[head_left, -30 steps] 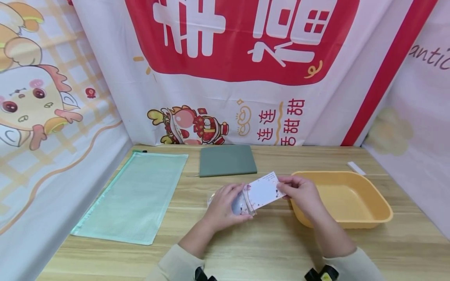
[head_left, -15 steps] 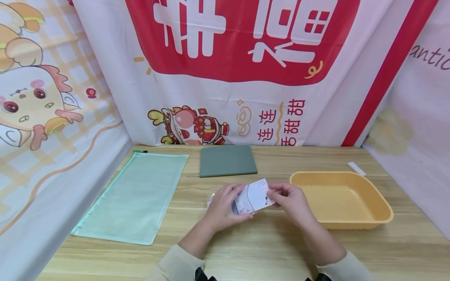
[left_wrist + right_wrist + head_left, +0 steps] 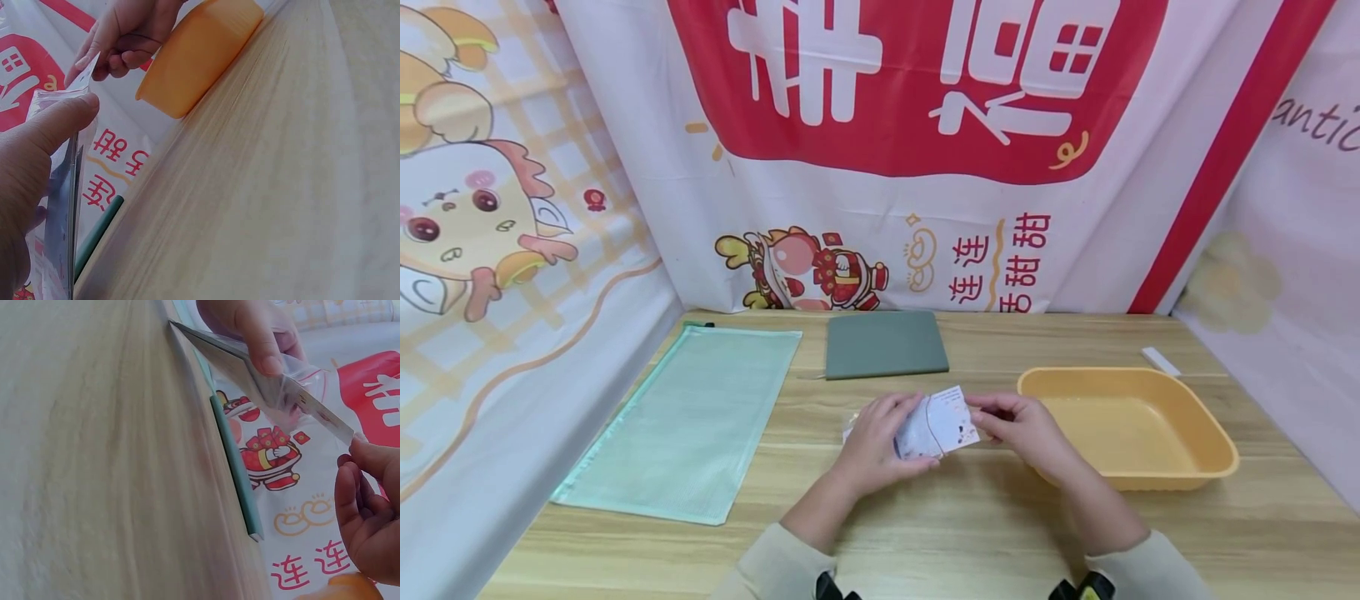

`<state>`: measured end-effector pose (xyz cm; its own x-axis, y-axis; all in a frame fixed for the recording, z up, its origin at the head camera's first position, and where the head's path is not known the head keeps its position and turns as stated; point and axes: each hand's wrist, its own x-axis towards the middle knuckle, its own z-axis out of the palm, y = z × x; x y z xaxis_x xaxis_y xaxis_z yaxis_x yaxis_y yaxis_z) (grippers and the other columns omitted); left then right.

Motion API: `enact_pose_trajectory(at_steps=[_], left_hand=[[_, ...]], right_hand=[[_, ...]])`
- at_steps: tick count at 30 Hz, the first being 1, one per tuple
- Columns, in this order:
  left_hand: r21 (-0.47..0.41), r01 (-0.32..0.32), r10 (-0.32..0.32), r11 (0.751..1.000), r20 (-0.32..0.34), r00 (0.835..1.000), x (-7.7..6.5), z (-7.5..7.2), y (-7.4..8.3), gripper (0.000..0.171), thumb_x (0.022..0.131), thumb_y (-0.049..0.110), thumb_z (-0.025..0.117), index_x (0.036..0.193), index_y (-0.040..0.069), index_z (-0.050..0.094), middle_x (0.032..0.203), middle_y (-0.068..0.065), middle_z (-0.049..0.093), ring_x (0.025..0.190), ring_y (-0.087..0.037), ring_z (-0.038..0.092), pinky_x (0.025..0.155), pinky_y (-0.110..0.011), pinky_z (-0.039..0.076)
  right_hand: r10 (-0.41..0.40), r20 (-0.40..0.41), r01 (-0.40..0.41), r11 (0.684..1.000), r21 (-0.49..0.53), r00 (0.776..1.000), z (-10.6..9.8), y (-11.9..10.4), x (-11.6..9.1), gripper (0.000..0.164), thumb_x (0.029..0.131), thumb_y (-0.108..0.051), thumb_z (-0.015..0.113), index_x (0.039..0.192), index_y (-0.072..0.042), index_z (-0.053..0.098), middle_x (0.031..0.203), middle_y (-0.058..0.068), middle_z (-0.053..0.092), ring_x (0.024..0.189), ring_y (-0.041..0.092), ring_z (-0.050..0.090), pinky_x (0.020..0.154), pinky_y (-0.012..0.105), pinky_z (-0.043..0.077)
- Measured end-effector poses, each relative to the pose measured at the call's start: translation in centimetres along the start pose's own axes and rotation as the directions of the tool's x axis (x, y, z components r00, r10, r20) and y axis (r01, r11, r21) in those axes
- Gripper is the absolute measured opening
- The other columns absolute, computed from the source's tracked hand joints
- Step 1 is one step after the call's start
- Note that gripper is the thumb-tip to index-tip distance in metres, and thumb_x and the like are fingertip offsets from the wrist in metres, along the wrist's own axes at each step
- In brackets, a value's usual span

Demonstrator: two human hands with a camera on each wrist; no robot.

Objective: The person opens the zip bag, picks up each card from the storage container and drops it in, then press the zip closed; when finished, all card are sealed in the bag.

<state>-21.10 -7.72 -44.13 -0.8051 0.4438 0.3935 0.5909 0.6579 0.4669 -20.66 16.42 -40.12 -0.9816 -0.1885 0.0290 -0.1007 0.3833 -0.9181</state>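
Observation:
My left hand [image 3: 872, 437] grips a clear plastic bag [image 3: 275, 394] between thumb and fingers, above the table's middle. A white card [image 3: 957, 417] with small printed flowers and text lies partly inside the bag; its outer end sticks out of the mouth. At that end my right hand [image 3: 1024, 429] pinches the card with thumb and forefinger, its other fingers curled in the right wrist view. In the left wrist view, a dark flat stack [image 3: 59, 212] shows inside the bag, beside my thumb. My left palm and fingers hide the bag's other end.
A grey-green notebook [image 3: 886, 346] lies behind my hands. To the left is a mint mesh zip pouch [image 3: 688, 417]. A yellow plastic basin [image 3: 1131, 482] stands close to my right forearm, with a white strip [image 3: 1161, 360] behind it. Printed cloths hang around the wooden table [image 3: 970, 533].
My right hand has moved left, pushing the card deeper into the bag, so less of it sticks out. Over the last half second it shifted only slightly. My left hand stays in place.

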Motion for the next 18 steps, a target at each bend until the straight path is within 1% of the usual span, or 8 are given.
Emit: enact_pose_trajectory(at_steps=[3,6,10,12,15,18], left_hand=[[0.003,-0.012,0.012,1.0,-0.011,1.0,0.0,0.0,0.0,0.087,0.074,0.052,0.078,0.146,0.015,0.046,0.14,-0.006,0.053,0.128,-0.023,0.05,0.108,-0.047,0.042],[0.012,-0.02,0.02,1.0,-0.017,1.0,0.0,0.0,0.0,0.087,0.074,0.052,0.079,0.146,0.015,0.046,0.139,-0.006,0.054,0.127,-0.023,0.05,0.107,-0.047,0.042],[0.004,-0.02,0.02,1.0,-0.014,1.0,0.0,0.1,-0.1,0.086,0.075,0.05,0.079,0.146,0.015,0.046,0.139,-0.006,0.053,0.127,-0.023,0.05,0.106,-0.048,0.043],[-0.007,-0.018,0.018,1.0,-0.013,1.0,0.0,0.1,-0.1,0.085,0.075,0.05,0.079,0.145,0.014,0.047,0.139,-0.006,0.053,0.127,-0.023,0.05,0.106,-0.048,0.044],[-0.017,-0.023,0.022,1.0,-0.016,1.0,-0.1,0.2,-0.2,0.084,0.076,0.05,0.078,0.145,0.014,0.047,0.139,-0.006,0.053,0.126,-0.023,0.05,0.104,-0.048,0.045],[-0.024,-0.028,0.027,0.999,-0.02,0.999,-0.1,0.2,-0.2,0.084,0.076,0.049,0.078,0.145,0.013,0.048,0.139,-0.007,0.053,0.126,-0.023,0.05,0.103,-0.047,0.045]], right_hand=[[-0.016,0.008,0.017,0.999,-0.03,1.0,0.6,0.3,0.2,0.03,0.091,-0.018,0.069,0.118,-0.004,0.07,0.092,0.008,0.069,0.073,0.012,0.055,0.062,0.023,0.053],[-0.064,0.012,0.065,0.997,-0.034,0.998,1.5,0.6,0.4,0.029,0.09,-0.017,0.071,0.115,-0.004,0.072,0.093,0.011,0.071,0.072,0.009,0.054,0.06,0.021,0.05],[-0.129,0.011,0.129,0.991,-0.035,0.992,2.8,0.9,0.6,0.027,0.088,-0.015,0.072,0.111,-0.002,0.073,0.094,0.014,0.072,0.069,0.004,0.053,0.058,0.019,0.047],[-0.135,0.012,0.136,0.99,-0.033,0.991,3.4,1.0,0.7,0.026,0.087,-0.015,0.073,0.11,-0.002,0.074,0.095,0.014,0.072,0.07,0.003,0.053,0.058,0.019,0.046],[-0.122,0.013,0.123,0.992,-0.038,0.992,4.1,1.0,0.8,0.023,0.087,-0.015,0.073,0.107,-0.004,0.075,0.095,0.012,0.072,0.073,0.004,0.054,0.06,0.019,0.047],[-0.116,0.003,0.116,0.991,-0.066,0.993,4.6,0.9,1.0,0.02,0.087,-0.013,0.073,0.104,-0.004,0.076,0.096,0.011,0.073,0.078,0.006,0.057,0.065,0.019,0.049]])
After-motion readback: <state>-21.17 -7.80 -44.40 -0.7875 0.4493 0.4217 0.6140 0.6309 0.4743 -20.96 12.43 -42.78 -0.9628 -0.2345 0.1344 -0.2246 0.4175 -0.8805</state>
